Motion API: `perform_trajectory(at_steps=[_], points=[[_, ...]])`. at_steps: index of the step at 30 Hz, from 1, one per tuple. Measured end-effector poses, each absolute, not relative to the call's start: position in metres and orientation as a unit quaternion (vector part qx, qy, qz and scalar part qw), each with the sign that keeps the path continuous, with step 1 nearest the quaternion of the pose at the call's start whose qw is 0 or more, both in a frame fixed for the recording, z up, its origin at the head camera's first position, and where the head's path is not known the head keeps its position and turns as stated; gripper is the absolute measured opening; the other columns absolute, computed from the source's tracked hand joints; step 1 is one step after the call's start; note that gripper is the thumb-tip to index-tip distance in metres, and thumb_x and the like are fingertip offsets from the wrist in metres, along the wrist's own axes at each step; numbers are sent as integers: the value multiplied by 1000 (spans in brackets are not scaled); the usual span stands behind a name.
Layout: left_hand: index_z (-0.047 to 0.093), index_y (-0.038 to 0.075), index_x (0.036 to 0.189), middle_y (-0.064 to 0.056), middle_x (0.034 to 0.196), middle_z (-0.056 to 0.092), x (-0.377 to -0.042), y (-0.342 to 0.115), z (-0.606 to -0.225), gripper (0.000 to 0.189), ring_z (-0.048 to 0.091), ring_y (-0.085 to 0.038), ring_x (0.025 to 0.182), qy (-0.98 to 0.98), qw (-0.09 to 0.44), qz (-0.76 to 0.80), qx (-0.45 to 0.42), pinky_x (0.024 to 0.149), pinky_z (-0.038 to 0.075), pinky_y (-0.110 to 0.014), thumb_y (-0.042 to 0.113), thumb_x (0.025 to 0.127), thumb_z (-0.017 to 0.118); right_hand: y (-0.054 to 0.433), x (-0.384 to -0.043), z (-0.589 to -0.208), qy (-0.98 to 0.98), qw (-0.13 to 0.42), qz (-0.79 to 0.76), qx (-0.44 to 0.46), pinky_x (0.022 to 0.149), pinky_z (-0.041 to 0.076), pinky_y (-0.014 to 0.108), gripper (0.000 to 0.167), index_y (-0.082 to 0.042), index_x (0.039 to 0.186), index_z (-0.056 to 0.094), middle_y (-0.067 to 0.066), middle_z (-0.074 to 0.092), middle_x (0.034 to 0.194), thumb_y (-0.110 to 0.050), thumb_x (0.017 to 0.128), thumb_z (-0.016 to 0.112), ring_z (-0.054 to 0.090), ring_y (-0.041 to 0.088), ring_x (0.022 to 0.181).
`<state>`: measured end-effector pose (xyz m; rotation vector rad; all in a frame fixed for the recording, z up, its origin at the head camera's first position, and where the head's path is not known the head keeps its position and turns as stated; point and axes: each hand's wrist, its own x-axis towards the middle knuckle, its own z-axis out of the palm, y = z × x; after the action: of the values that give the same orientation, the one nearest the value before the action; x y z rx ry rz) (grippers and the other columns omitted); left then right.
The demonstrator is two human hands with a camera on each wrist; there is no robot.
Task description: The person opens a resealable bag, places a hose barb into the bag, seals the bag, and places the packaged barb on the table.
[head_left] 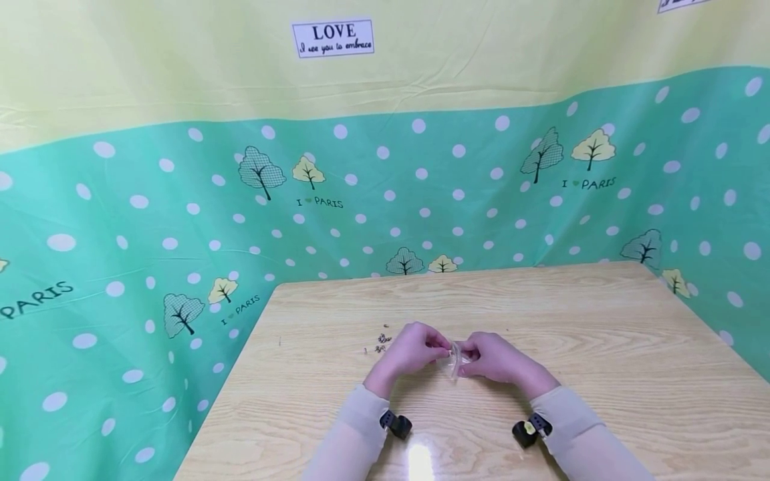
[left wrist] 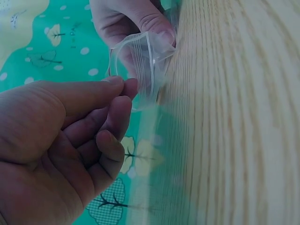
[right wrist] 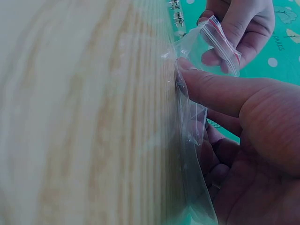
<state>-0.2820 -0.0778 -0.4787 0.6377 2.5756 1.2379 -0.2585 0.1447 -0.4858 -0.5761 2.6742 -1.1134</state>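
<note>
A small clear zip-lock bag (head_left: 455, 361) with a ribbed seal strip is held between the two hands, just above the wooden table. My left hand (head_left: 415, 347) has its thumb and forefinger pinched at the bag's mouth, its other fingers loosely curled. In the left wrist view the bag (left wrist: 147, 65) stands partly spread beside those fingertips. My right hand (head_left: 496, 357) grips the bag's body between thumb and fingers. Through the right wrist view the plastic (right wrist: 192, 112) hangs along the right thumb. Whether a small part is between the left fingertips is hidden.
Several small metal pieces (head_left: 383, 339) lie in a loose cluster left of the left hand. A thin piece (head_left: 279, 341) is farther left on the wooden table (head_left: 601, 321). A patterned green and yellow cloth (head_left: 361, 234) hangs behind the table.
</note>
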Motion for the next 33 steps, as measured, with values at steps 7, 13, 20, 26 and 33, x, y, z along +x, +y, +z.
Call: perform_trajectory(at_steps=[7, 13, 20, 26, 33], points=[[83, 11, 100, 10, 86, 74, -282, -80, -477, 7, 67, -14, 72, 876, 104, 421, 211, 63, 54, -24, 8, 95, 81, 145, -259, -486, 900, 93, -377, -197, 66, 40, 31, 46, -4, 126, 78, 1, 53, 79, -13, 84, 92, 49, 17, 74], [83, 10, 102, 9, 86, 74, -280, -83, -473, 7, 70, -17, 74, 873, 105, 430, 205, 65, 55, -26, 8, 95, 80, 145, -259, -487, 897, 91, -380, -204, 65, 41, 30, 48, -2, 128, 77, 1, 53, 79, -14, 84, 92, 49, 17, 74], [83, 8, 104, 7, 87, 75, -286, -94, -475, 9, 72, -21, 74, 872, 90, 440, 196, 64, 56, -28, 11, 96, 80, 146, -260, -490, 901, 92, -380, -188, 66, 42, 31, 50, -1, 129, 75, 1, 54, 79, -14, 83, 92, 51, 18, 74], [82, 7, 105, 4, 87, 76, -290, -102, -476, 10, 73, -23, 74, 868, 86, 452, 185, 62, 54, -29, 12, 96, 80, 146, -259, -490, 902, 91, -376, -192, 67, 43, 31, 49, 2, 127, 75, 2, 55, 82, -15, 84, 92, 50, 17, 75], [81, 5, 109, 6, 89, 76, -290, -111, -472, 15, 74, -24, 80, 869, 88, 450, 184, 66, 57, -30, 11, 95, 81, 145, -260, -491, 902, 88, -381, -181, 68, 44, 33, 49, 1, 126, 75, 2, 55, 81, -15, 82, 93, 51, 18, 75]])
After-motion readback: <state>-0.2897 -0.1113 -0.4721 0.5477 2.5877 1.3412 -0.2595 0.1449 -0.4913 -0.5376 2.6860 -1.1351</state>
